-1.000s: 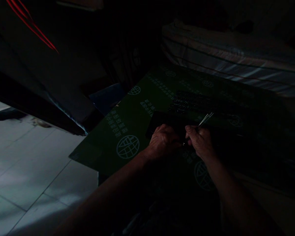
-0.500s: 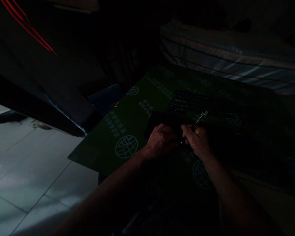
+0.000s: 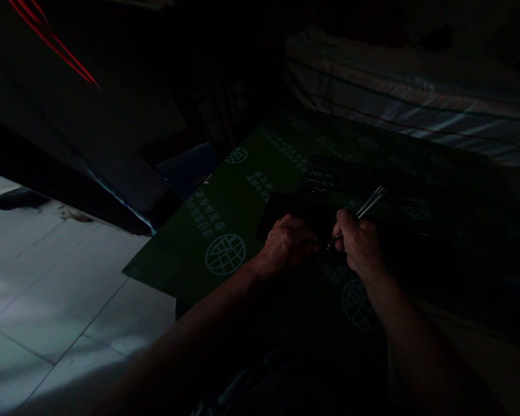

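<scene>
The scene is very dark. My right hand [image 3: 359, 244] is closed around a pair of thin metal tweezers [image 3: 368, 203], whose shiny end sticks up and to the right while the tip points down toward my left hand. My left hand [image 3: 286, 245] is curled, fingers pressed down on a dark flat object [image 3: 294, 211] lying on a green mat [image 3: 225, 225] with pale printed logos and text. What my left fingers hold, if anything, is hidden. A heap of small dark parts [image 3: 333, 176] lies just beyond the flat object.
The green mat's left edge overhangs a pale tiled floor [image 3: 47, 300]. A dark slanted panel [image 3: 91, 167] with red lines [image 3: 56, 46] stands at the left. A striped bundle of cloth [image 3: 407, 104] lies at the back right. A dark shoe [image 3: 15, 199] rests on the floor.
My right hand has shifted slightly right and tilted the tweezers, so their shiny end now stands out longer. My left hand has stayed on the dark object.
</scene>
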Tool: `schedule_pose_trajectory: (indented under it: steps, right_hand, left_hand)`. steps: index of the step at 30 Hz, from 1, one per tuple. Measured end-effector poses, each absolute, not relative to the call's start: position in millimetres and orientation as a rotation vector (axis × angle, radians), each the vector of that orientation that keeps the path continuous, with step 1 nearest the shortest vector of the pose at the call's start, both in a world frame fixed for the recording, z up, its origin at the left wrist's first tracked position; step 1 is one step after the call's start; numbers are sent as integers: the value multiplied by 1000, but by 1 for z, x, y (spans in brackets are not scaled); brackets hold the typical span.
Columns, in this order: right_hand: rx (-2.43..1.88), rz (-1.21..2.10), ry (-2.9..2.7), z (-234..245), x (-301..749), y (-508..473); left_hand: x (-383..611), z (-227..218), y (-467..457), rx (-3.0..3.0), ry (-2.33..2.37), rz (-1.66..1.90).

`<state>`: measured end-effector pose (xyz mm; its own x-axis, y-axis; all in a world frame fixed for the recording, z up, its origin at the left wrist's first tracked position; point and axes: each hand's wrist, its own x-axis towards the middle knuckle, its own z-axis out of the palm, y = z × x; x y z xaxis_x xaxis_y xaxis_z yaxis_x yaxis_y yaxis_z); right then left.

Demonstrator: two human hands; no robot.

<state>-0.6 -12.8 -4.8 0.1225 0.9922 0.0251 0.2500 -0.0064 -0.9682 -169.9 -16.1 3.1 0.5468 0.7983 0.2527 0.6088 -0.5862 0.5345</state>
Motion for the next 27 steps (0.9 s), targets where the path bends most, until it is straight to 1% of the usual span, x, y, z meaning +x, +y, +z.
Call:
schedule_pose_trajectory:
  steps: [7,13,18,23,27]
  right_hand:
    - [-1430,990,-1306,-6,0,-11]
    - [-1407,1046,-1117,0,0,-12]
    - [-1341,1021,-953,4,-1,-13]
    - [-1171,990,-1010,6,3,-9]
    - [-1126,895,-1115,11,8,-10]
  left_hand:
    - [-170,2,-18,2393,1145,747]
    - [-173,-3,-15,2297,1110,827]
    - [-174,-1,-16,2131,1194,852]
    - [-176,1,-18,1991,1276,925]
    - [-177,0,-17,1956,1286,919]
